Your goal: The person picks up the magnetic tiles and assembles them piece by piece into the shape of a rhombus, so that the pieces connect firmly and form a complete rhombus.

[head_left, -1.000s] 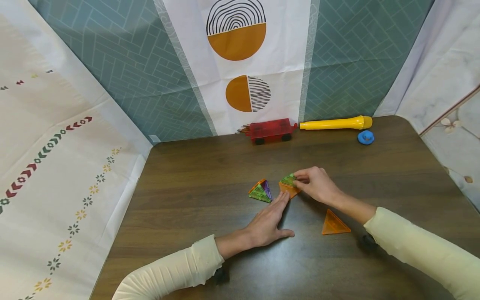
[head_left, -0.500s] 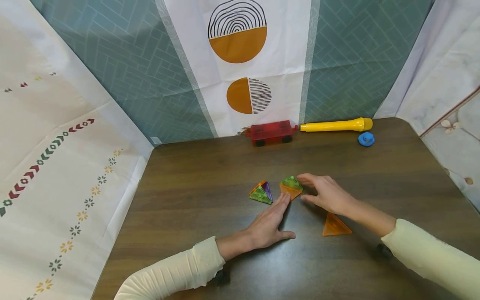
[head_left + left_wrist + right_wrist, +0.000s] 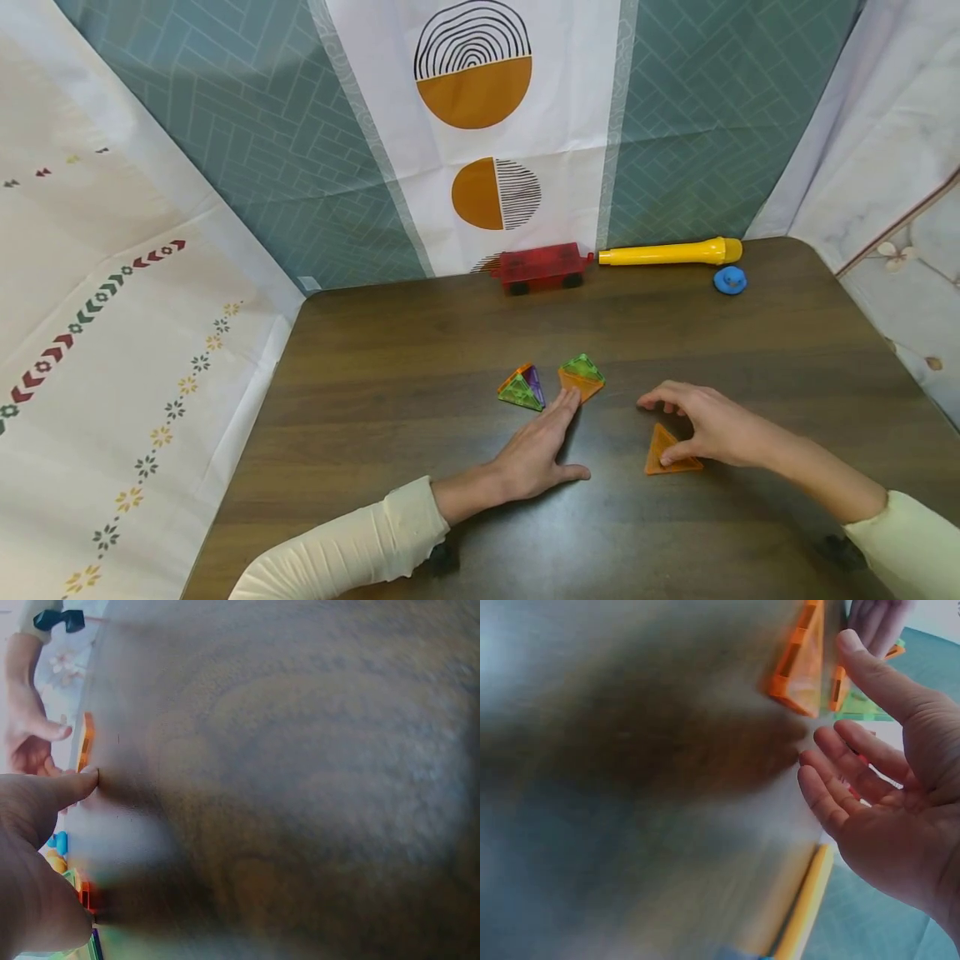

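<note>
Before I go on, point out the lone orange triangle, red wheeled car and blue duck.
Lone orange triangle [image 3: 657, 450]: head view, uncovered part of its face.
Red wheeled car [image 3: 542, 265]: head view, middle of its body.
Blue duck [image 3: 730, 282]: head view, its body.

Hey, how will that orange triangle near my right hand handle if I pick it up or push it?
The orange triangle is probably stiff: its edges look straight. Lying flat on the table, it would likely slide rather than tip.
</note>
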`<state>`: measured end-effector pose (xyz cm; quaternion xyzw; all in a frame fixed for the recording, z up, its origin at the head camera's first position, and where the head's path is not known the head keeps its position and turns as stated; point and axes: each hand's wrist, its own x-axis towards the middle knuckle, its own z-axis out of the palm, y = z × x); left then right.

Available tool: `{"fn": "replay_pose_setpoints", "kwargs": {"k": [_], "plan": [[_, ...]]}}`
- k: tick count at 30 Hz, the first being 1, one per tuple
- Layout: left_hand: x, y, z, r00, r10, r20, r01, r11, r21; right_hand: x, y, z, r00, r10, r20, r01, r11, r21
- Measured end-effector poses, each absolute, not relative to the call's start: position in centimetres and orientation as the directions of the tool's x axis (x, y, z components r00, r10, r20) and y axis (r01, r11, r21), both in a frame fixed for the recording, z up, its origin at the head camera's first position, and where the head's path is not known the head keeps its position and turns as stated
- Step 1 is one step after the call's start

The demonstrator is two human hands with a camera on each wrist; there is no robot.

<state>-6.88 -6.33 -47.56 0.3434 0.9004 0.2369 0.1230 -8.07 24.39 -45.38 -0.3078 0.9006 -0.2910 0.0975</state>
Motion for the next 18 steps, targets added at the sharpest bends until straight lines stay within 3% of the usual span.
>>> {"fn": "replay_pose_setpoints", "kwargs": {"k": [12,18], "plan": [[-7.0,-6.4,-47.9,-0.734,0.678,-0.041,0.571,0.648,0.504,-6.4,26.3,-47.6,-0.738,-0.642,0.208,-0.607,0.498,-0.619],[-6.9,-6.4,-47.9,-0.739,0.673,-0.047,0.561,0.652,0.510,-5.9,26.5,-48.3,-0.742,-0.629,0.232,-0.605,0.478,-0.637]]}}
